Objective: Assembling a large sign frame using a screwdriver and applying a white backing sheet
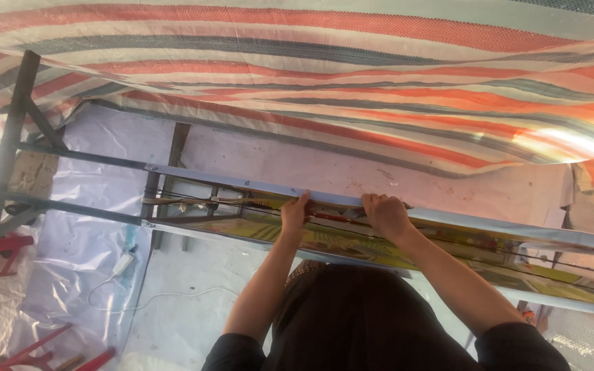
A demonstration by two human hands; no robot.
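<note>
Red rod [335, 218] under both hands' fingers [297, 206]

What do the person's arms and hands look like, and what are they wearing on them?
Both forearms are bare from about the elbow down. Dark, near-black sleeves cover the upper arms, ending around the elbows. The left hand and right hand are bare: no gloves show, and no rings, watch or bands can be made out from this view.
</note>
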